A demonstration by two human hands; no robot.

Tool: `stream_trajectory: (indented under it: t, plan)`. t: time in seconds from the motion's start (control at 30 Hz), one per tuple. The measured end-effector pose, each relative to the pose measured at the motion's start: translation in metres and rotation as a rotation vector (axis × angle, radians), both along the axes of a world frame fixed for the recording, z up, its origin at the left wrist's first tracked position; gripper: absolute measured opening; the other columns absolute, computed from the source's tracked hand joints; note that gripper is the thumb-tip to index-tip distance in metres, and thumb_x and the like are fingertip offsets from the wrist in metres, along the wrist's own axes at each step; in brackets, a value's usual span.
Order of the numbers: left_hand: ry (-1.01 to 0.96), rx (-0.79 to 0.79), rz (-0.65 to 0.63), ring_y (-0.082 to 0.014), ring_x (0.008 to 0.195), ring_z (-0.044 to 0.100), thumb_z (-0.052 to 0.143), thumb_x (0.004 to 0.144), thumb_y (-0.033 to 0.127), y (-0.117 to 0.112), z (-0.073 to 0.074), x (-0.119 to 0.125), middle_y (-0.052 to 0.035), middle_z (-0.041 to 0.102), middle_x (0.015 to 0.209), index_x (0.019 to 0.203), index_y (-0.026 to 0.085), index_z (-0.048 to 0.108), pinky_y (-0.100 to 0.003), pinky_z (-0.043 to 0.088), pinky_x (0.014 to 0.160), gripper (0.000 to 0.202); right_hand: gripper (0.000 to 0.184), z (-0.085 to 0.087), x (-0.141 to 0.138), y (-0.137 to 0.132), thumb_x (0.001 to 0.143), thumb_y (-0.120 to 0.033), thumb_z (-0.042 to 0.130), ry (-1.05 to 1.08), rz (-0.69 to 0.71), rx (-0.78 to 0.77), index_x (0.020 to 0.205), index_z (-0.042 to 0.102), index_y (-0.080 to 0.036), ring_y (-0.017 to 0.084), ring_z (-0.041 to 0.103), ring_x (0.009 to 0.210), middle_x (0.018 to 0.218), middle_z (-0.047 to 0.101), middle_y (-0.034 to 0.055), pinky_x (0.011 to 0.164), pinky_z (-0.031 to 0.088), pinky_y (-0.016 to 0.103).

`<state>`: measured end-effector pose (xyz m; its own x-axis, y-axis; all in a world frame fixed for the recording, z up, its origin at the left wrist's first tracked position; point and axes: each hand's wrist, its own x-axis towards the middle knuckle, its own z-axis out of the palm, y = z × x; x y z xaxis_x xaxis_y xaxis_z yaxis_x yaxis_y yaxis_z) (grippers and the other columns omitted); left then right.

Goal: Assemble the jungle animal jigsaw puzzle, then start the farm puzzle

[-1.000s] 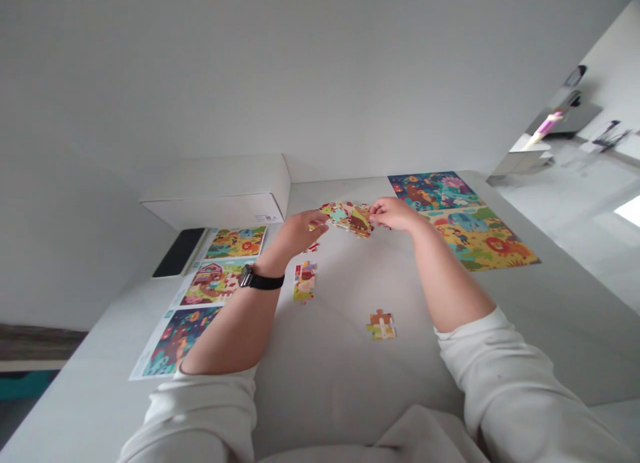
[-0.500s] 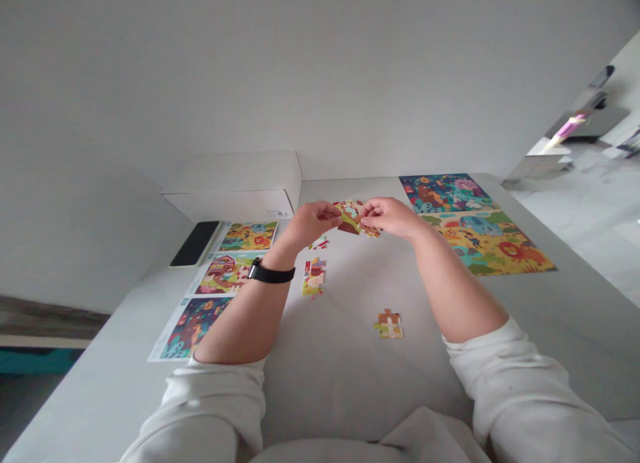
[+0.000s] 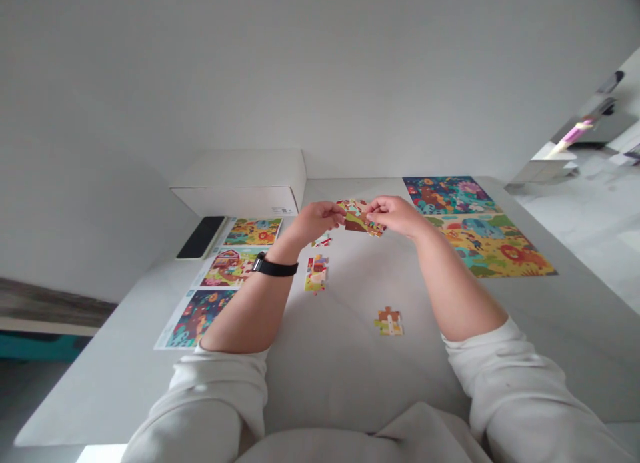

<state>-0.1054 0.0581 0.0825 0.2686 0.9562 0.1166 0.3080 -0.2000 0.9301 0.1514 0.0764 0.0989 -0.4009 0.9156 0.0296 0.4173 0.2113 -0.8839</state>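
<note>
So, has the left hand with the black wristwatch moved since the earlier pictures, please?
Yes, rightward: the left hand with the black wristwatch was clearly left of the small red-and-white jigsaw piece and now lines up with it.

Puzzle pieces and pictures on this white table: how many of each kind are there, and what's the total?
Loose puzzle clusters: 3
Puzzle cluster held by left hand and right hand: 1
Small printed pictures: 3
Large printed pictures: 2
Total: 9

passage: pale grey bench (image 3: 345, 376) gap between two small multicoloured jigsaw-piece clusters (image 3: 316, 274) | obstacle: white cardboard box (image 3: 240, 183) at far edge
</note>
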Motion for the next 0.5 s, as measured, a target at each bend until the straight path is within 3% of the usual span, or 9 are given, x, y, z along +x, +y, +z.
stream_trajectory:
  t: [0.13,0.27,0.5]
  plan:
    - [0.026,0.061,0.072,-0.0145,0.072,0.067,0.068,0.088,0.04,-0.007,0.008,0.005,-0.0065,0.077,0.085,0.1,0.017,0.075,-0.026,0.051,0.067,0.027,0.016,0.003,0.002,-0.006,0.087,-0.033,0.074,-0.017,-0.006,0.013,0.092,0.068,-0.019,0.015,0.064,0.071,0.084,0.074,0.003,0.066,0.047,0.025]
    - [0.141,0.171,0.102,-0.0149,0.073,0.067,0.064,0.094,0.042,-0.03,0.018,0.01,-0.0052,0.076,0.086,0.107,0.017,0.076,-0.026,0.05,0.067,0.03,0.016,0.009,0.004,-0.022,0.087,-0.033,0.075,-0.054,-0.019,0.022,0.092,0.069,-0.019,0.017,0.067,0.075,0.086,0.075,0.0046,0.071,0.049,0.027]
    - [0.256,0.333,0.028,-0.0193,0.099,0.072,0.068,0.093,0.039,-0.088,0.029,0.013,-0.011,0.074,0.123,0.12,0.017,0.071,-0.031,0.058,0.088,0.035,0.01,0.006,0.01,-0.06,0.087,-0.026,0.075,-0.097,-0.008,0.039,0.093,0.071,-0.019,0.017,0.068,0.079,0.089,0.077,0.0046,0.074,0.051,0.027]
